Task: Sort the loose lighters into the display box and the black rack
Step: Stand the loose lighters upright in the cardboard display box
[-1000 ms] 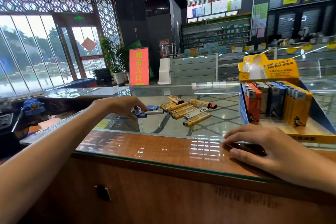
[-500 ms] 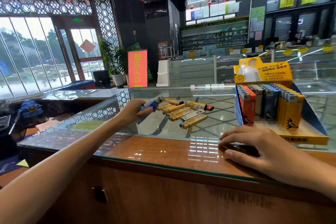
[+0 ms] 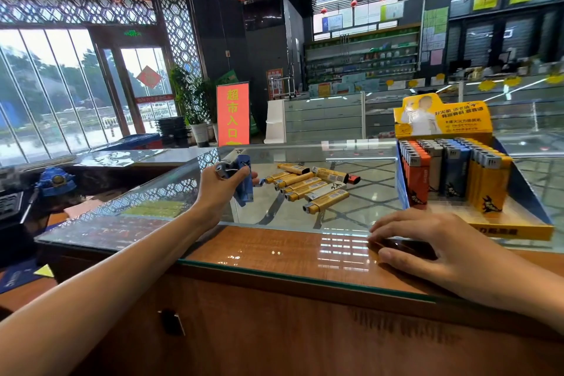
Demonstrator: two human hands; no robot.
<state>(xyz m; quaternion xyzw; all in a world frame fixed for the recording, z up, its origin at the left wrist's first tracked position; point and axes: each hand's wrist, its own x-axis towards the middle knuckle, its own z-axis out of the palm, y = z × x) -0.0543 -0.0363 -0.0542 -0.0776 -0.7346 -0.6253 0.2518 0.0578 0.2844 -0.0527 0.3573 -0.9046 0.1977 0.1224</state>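
My left hand point(image 3: 220, 189) grasps blue lighters point(image 3: 245, 188), maybe two; bunched so, one could slip onto the glass counter point(image 3: 351, 217). My right hand point(image 3: 433, 247) rests relaxed, gripping nothing.

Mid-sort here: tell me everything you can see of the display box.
The display box looks like printed cardboard, yellow with blue side walls. A yellow header card showing a figure in white stands at its back. Inside, lighters stand upright in rows by colour: orange, white, blue, yellow, all metal-topped. Its floor in front of them is bare. It sits on the glass counter, at the right. The right hand lies before its front left corner; contact cannot be told.
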